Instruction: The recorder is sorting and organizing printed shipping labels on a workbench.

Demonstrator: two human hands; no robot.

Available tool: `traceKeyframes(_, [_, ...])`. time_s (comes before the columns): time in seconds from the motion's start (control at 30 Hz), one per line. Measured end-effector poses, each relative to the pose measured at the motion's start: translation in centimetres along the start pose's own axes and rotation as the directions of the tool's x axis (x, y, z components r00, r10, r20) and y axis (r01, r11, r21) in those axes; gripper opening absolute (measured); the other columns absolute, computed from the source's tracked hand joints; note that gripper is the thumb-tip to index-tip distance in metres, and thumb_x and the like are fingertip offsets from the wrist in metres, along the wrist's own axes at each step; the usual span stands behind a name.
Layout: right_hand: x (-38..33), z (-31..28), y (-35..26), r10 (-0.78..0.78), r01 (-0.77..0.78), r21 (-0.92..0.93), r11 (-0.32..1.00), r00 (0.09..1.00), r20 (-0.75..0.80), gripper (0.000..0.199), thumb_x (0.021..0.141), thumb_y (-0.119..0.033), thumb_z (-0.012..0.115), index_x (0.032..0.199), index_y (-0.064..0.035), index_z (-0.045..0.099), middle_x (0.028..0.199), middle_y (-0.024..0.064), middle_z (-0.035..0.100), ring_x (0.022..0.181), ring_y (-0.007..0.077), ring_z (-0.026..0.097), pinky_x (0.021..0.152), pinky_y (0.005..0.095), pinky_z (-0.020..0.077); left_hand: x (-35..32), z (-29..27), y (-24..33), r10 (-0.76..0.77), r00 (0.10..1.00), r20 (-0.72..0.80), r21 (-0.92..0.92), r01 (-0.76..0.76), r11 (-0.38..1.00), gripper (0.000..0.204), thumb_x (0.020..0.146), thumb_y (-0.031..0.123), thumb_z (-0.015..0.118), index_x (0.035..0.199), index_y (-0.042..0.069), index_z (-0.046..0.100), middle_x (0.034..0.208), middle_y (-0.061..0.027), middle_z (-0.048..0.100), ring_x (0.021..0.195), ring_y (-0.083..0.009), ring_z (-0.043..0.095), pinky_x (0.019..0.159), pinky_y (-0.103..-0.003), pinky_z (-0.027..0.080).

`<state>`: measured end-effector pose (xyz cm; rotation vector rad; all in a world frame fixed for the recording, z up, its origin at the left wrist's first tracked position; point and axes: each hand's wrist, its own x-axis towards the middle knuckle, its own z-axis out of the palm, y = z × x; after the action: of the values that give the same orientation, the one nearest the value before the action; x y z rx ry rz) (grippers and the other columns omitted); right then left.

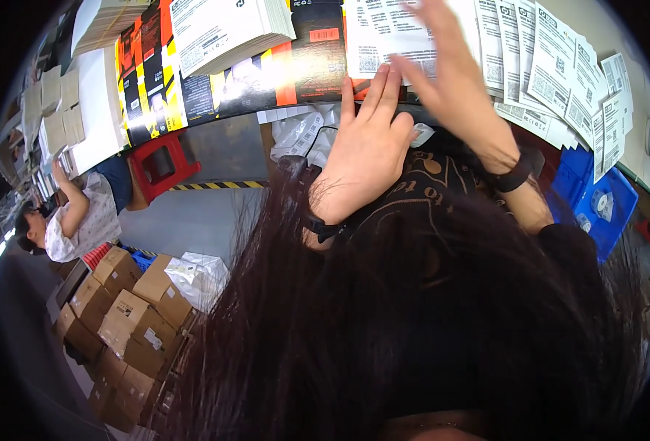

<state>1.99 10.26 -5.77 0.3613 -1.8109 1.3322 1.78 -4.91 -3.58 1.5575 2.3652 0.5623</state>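
Observation:
My left hand lies with its fingers stretched out, their tips at the near edge of a white printed sheet. To the right of it, my right hand reaches across the same sheet with thumb and fingers apart. Neither hand grips anything that I can see. Whether that sheet is single or tops a pile, I cannot tell. Beside my right hand, printed leaflets overlap in a fanned row. Left of the hands, a thick stack of printed sheets rests on a glossy, colourful printed surface.
Another paper stack stands farther left. At the right hangs a blue plastic bin below the table edge. A red stool, cardboard boxes and a clear plastic bag are on the left, where another person works.

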Motion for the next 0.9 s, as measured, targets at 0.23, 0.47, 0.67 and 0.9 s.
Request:
traceKeyframes(0.23, [0.1, -2.0, -3.0, 0.590, -0.212, -0.649, 0.731, 0.674, 0.445, 0.071, 0.085, -0.030, 0.056, 0.138, 0.0010, 0.020, 0.140, 0.0287, 0.022, 0.126, 0.0440, 0.029, 0.106, 0.0456, 0.0213, 0.1, 1.2, 0.0, 0.016, 1.000, -0.019, -0.056, -0.017, 0.998, 0.018, 0.082, 0.017, 0.056, 0.078, 0.000, 0.053, 0.136, -0.0304, 0.029, 0.132, -0.0409, 0.021, 0.102, -0.063, 0.014])
traceKeyframes(0.47, [1.9, -4.0, -5.8, 0.734, -0.244, -0.814, 0.528, 0.614, 0.292, 0.071, 0.084, -0.029, 0.057, 0.138, 0.0007, 0.022, 0.140, 0.0283, 0.022, 0.127, 0.0422, 0.028, 0.106, 0.0467, 0.0220, 0.0, 0.5, 0.3, 0.008, 1.000, -0.010, 0.047, -0.007, 0.999, 0.017, 0.082, 0.018, 0.057, 0.080, 0.002, 0.052, 0.140, -0.0299, 0.023, 0.134, -0.0386, 0.020, 0.104, -0.059, 0.015])
traceKeyframes(0.67, [1.3, -5.2, -5.2, 0.635, -0.467, -0.600, 0.649, 0.767, 0.091, 0.057, 0.080, -0.013, 0.063, 0.128, 0.0026, 0.038, 0.124, 0.0252, 0.047, 0.115, 0.0350, 0.047, 0.097, 0.0404, 0.0364, -0.2, 0.8, 0.4, -0.008, 1.000, -0.012, 0.007, 0.008, 1.000, 0.017, 0.082, 0.017, 0.058, 0.076, 0.002, 0.051, 0.141, -0.0300, 0.021, 0.134, -0.0375, 0.020, 0.103, -0.060, 0.014])
traceKeyframes(0.9, [0.8, -5.4, -4.5, 0.636, -0.645, -0.239, 0.726, 0.762, -0.124, 0.046, 0.077, -0.002, 0.064, 0.118, 0.0039, 0.046, 0.088, 0.0089, 0.058, 0.084, 0.0152, 0.056, 0.077, 0.0253, 0.0442, -0.1, 0.5, 0.6, -0.011, 1.000, 0.004, 0.007, 0.011, 1.000, 0.018, 0.083, 0.017, 0.058, 0.075, 0.003, 0.050, 0.142, -0.0293, 0.019, 0.134, -0.0374, 0.018, 0.103, -0.061, 0.014])
